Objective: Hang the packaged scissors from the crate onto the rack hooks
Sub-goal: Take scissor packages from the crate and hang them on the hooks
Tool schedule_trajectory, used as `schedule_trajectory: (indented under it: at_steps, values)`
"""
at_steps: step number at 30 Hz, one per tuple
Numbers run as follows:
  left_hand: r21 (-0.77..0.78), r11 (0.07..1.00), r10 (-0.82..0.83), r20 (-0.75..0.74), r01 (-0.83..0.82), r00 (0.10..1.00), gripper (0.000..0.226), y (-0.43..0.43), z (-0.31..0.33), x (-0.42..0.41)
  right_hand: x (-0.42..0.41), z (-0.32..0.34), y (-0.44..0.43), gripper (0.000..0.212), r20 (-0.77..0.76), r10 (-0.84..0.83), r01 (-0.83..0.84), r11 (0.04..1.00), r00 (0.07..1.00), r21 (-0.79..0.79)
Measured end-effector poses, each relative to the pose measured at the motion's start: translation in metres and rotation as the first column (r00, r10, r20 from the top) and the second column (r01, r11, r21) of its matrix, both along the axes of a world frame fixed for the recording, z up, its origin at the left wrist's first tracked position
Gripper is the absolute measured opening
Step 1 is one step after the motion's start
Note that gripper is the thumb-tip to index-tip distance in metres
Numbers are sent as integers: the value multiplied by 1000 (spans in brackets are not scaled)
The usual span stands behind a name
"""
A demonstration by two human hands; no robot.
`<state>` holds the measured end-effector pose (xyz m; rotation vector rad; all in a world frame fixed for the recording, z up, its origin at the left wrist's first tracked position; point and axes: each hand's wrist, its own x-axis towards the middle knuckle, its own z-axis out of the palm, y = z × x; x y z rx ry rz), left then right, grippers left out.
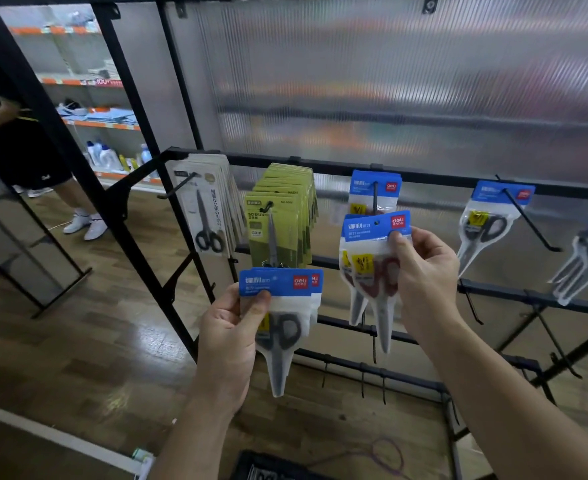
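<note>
**Head view.** The left hand (230, 327) pinches the lower packs (280, 299), two overlapping blue-topped scissor packets. It holds them by the header, thumb in front, just below the green-card stack (280, 220) on the rack (320, 165). The right hand (424, 271), right of that stack, pinches the raised packs (372, 258) under the header. Their number is unclear, since fingers hide one side. Their punched hole lies at the tip of a hook (375, 199) bearing a hung pack (387, 187). Well below the stack, the dark crate (268, 467) is cut off by the frame edge.
</note>
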<state>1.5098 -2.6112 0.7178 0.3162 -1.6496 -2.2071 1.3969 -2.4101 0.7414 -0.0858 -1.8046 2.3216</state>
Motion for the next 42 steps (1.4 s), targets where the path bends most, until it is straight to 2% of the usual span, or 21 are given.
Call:
schedule_trajectory:
  at_steps: [3,10,18,21,24,30,32,33,35,36,39,42]
  values:
    - [-13,1000,-6,4,6,1000,22,1,0,-1,0,-1,0,22,-18,-12,13,999,1000,39]
    - [-39,999,26,54,-24,998,26,4,-5,-5,-2,-3,-5,10,-38,-87,89,995,996,47]
    - [-7,1000,-12,53,12,999,25,13,-9,-13,-37,-9,-13,18,42,-132,129,990,990,60]
    - [-10,999,-30,57,31,998,25,19,-10,-17,-70,-10,-17,19,81,-156,145,982,985,125]
    - [-12,999,-37,60,38,997,24,25,-11,-21,-104,-11,-18,18,27,-198,188,958,980,216]
    - [-10,996,-88,45,88,995,16,45,-4,-30,-125,-12,-7,15,-28,-191,191,945,981,265]
    - [-10,994,-112,18,112,994,15,59,1,-37,-112,-11,8,20,-60,-147,159,935,987,316]
    - [-11,992,-127,-1,127,992,13,68,3,-41,-103,-11,19,30,-52,-107,119,925,993,361]
    - [2,987,-159,-32,159,987,11,92,9,-50,-87,-19,50,49,18,-20,10,894,1000,449]
    - [8,984,-177,-47,177,983,13,106,11,-55,-79,-26,68,50,58,17,-44,868,998,494]
    - [29,965,-256,-92,260,962,18,157,22,-71,-54,-43,129,37,166,94,-177,772,982,610]
    - [28,940,-336,-104,340,936,18,212,32,-84,-34,-53,184,12,209,146,-249,711,967,658]
